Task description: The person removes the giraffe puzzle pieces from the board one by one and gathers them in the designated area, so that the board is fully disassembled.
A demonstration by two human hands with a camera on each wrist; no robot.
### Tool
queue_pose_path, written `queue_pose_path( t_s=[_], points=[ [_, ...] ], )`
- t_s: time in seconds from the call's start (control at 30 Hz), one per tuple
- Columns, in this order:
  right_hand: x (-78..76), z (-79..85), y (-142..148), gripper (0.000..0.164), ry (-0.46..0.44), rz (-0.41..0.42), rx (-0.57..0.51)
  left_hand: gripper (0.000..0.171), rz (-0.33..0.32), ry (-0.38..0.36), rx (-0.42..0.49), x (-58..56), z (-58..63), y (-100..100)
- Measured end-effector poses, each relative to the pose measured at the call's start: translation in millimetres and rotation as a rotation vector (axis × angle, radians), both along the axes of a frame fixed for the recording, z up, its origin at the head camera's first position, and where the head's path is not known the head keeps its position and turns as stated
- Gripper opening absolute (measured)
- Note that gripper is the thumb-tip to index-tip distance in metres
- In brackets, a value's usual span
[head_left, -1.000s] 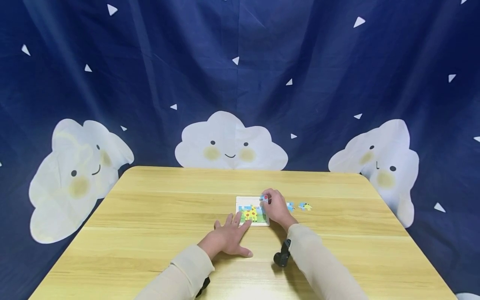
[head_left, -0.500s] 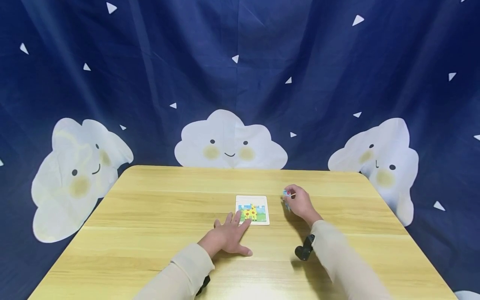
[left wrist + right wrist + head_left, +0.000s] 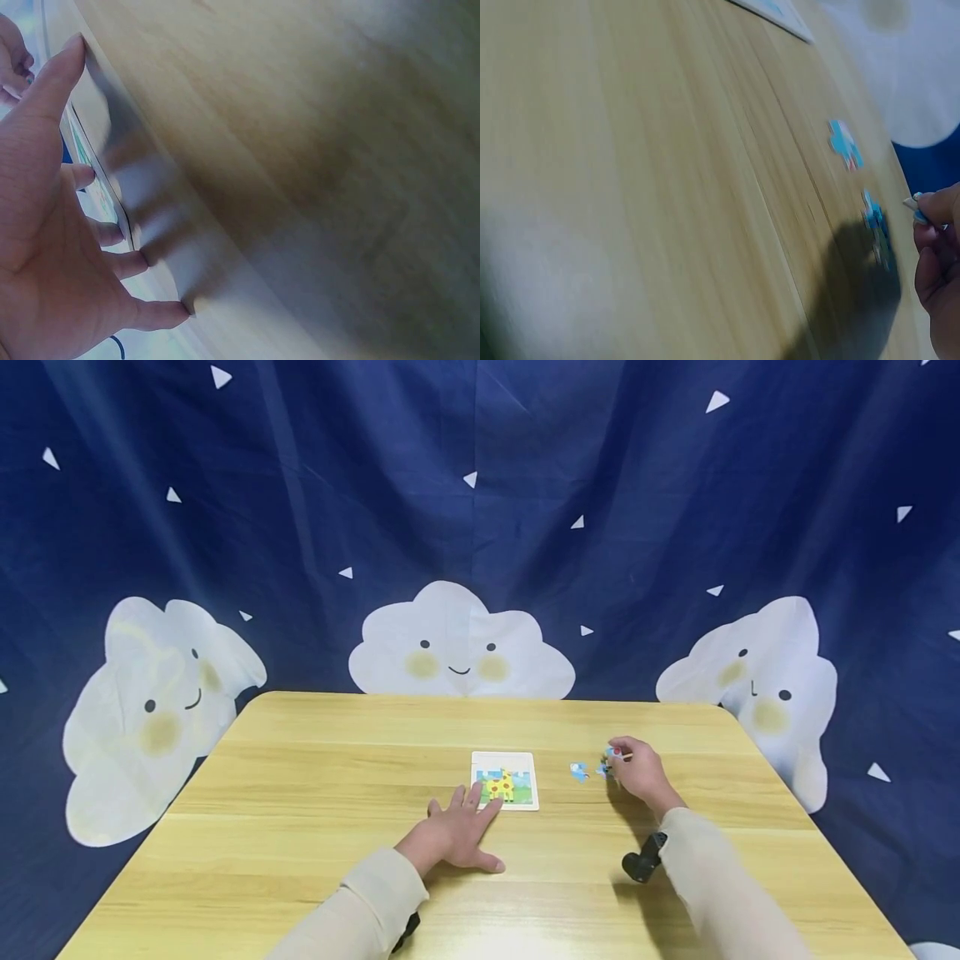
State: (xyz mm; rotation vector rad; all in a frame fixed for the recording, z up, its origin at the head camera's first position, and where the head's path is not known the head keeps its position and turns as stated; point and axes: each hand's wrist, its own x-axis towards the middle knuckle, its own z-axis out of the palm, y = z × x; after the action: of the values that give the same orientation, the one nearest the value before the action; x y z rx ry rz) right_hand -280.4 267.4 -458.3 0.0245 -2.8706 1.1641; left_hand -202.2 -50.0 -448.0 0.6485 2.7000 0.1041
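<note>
A white-framed jigsaw board with a partly filled giraffe picture lies mid-table in the head view. My left hand is spread flat, its fingertips at the board's lower left edge; the left wrist view shows them touching down there. Off to the right, my right hand pinches a small blue jigsaw piece with a red spot between thumb and fingers. Just beneath that hand lies a loose jigsaw piece, shaded by it. Another blue jigsaw piece rests between this hand and the board.
The wooden table has rounded far corners and ends at a dark blue curtain printed with clouds. A black wrist camera hangs under the right sleeve, close above the tabletop.
My right hand has lifted the pinched piece away from the board's upper right corner and carried it right, past one loose piece to the other. The left hand stays put.
</note>
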Motion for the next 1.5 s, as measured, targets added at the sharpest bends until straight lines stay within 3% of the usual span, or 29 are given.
queue_pose_path(
  t_s=[0.37, 0.63, 0.77, 1.5],
  points=[
    [4.7, -8.5, 25, 0.035, 0.030, -0.038, 0.068, 0.098, 0.003, -0.003, 0.003, 0.2, 2.2, 0],
    [10.2, -11.5, 36, 0.036, -0.025, -0.027, 0.121, 0.096, 0.004, -0.019, 0.001, 2.3, 3.9, 0],
    [11.0, -12.7, 38, 0.036, -0.011, -0.025, 0.151, 0.096, 0.003, -0.017, 0.003, 2.0, 3.2, 0],
    [12.0, -17.2, 37, 0.037, 0.006, -0.031, 0.142, 0.098, 0.003, -0.001, 0.006, 1.2, 0.1, 0]
  ],
)
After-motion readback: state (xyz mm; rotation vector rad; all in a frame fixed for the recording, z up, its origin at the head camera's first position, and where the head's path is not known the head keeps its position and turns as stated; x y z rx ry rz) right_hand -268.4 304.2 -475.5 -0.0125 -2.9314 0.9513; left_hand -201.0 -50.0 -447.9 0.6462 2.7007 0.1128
